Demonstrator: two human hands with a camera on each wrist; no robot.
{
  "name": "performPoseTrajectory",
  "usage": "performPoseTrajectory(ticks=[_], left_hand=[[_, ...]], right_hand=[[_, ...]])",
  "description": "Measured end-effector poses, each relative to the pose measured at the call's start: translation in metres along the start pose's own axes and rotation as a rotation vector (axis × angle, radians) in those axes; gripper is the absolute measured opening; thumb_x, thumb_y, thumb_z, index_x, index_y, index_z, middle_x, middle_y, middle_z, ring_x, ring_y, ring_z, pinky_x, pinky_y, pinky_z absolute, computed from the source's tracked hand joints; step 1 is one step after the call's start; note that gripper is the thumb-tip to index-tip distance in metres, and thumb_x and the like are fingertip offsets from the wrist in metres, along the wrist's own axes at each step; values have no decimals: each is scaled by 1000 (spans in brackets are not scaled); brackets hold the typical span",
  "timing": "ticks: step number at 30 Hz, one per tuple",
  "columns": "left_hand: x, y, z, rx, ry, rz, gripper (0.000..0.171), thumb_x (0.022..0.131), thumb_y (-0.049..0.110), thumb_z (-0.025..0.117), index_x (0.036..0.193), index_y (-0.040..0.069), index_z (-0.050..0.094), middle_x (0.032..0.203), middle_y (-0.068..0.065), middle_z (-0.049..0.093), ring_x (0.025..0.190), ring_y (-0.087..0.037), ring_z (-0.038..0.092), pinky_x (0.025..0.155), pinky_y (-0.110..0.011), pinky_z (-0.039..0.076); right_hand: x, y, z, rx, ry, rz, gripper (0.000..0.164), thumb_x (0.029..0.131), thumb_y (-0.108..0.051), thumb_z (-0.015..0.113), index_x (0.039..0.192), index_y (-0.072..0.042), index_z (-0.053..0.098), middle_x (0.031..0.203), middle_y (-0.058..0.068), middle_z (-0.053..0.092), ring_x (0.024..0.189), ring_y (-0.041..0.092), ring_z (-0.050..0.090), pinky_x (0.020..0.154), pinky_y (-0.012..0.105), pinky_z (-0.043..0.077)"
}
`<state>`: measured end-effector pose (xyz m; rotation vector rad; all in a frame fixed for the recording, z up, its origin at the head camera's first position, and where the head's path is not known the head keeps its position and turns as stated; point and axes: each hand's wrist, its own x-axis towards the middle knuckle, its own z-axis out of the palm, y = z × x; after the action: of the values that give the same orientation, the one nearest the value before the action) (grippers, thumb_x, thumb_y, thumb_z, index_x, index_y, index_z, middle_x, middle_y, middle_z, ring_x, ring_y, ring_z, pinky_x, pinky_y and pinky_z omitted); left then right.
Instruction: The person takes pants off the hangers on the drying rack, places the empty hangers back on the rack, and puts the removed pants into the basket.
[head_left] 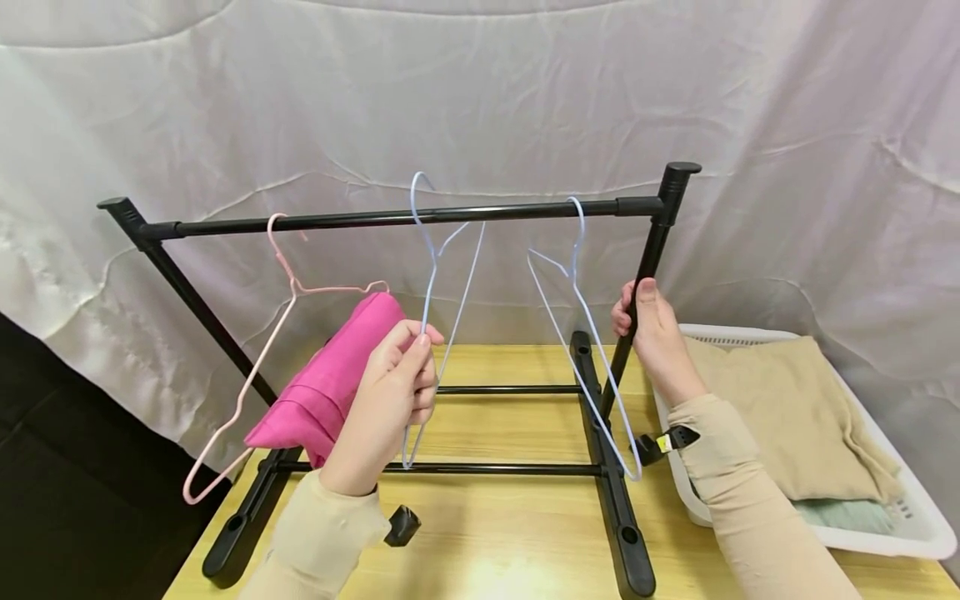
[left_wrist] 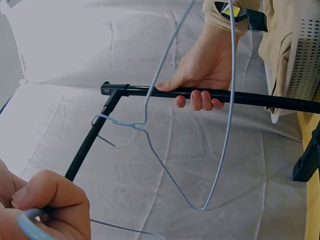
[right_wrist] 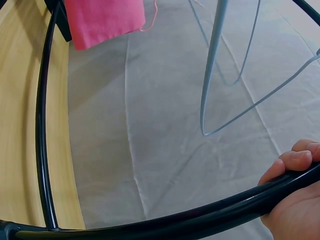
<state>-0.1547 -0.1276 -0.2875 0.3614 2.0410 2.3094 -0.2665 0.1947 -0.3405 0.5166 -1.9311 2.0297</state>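
A black clothes rack stands on a wooden table. My left hand pinches one side of a light blue hanger, whose hook is at the rail near the middle. In the left wrist view that hand is curled at the lower left corner. My right hand grips the rack's right upright, fingers wrapped round the pole, as the right wrist view also shows. A second blue hanger hangs from the rail close to the right upright. At the left, a pink hanger hangs beside folded magenta cloth.
To the right, a white basket holds folded tan cloth above pale green cloth. The rack's feet and lower crossbars span the wooden table. A pale curtain hangs behind.
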Motion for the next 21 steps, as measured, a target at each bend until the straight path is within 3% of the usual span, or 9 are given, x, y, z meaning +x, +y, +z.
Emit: performPoseTrajectory(ticks=[4,10,21], left_hand=[[8,-4,4,-11,-5,-19,20,110,25,37,115,6,43,59,3,24,45,-9,20,40,-21,18],[12,-12,6,-21,-17,-43,16,110,23,37,111,9,44,58,4,26,44,-9,22,39,-21,19],[11,-22,8,10,-71,-68,17,110,22,39,113,6,43,59,-2,36,44,-16,39,44,-29,47]], right_hand=[[0,0,0,-18,8,0,48,104,-52,24,91,-9,42,68,1,40,61,15,41,59,25,37],[1,2,1,-20,15,-4,47,104,-51,25,92,-9,42,69,0,41,62,15,42,60,25,38],[0,4,0,-27,27,-7,48,104,-53,25,93,-10,43,69,0,42,62,14,43,60,24,39]])
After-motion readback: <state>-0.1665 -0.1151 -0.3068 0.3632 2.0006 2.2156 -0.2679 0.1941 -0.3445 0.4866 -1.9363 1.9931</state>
